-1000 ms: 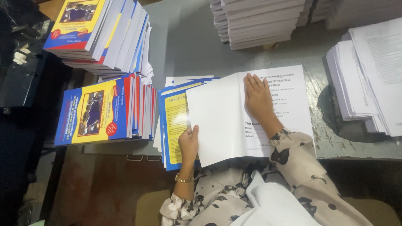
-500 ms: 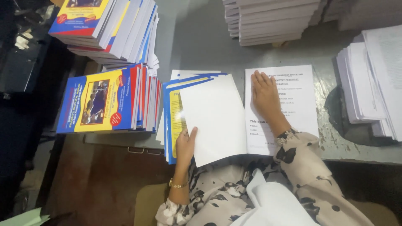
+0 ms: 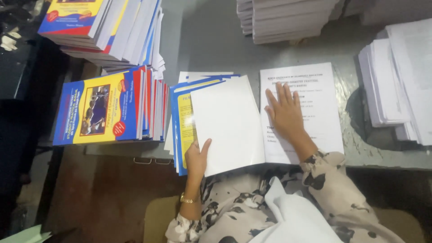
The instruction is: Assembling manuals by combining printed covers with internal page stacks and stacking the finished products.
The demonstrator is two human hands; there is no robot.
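Note:
A booklet lies in front of me with its white cover [image 3: 229, 121] swung out to the left. My left hand [image 3: 196, 158] grips the lower left corner of that cover, thumb on top. My right hand [image 3: 284, 112] presses flat, fingers spread, on the printed title page [image 3: 315, 103] to the right. Under the cover lies a small pile of blue and yellow covers [image 3: 182, 121].
Stacks of blue, yellow and red books [image 3: 108, 108] stand at the left, a taller leaning stack [image 3: 108, 27] behind them. Piles of white pages [image 3: 400, 85] sit at the right, more stacks [image 3: 283, 18] at the back. The grey table [image 3: 202, 40] ends near my lap.
The white cover has swung further left and now lies flatter over the blue and yellow pile. My right hand stays on the title page.

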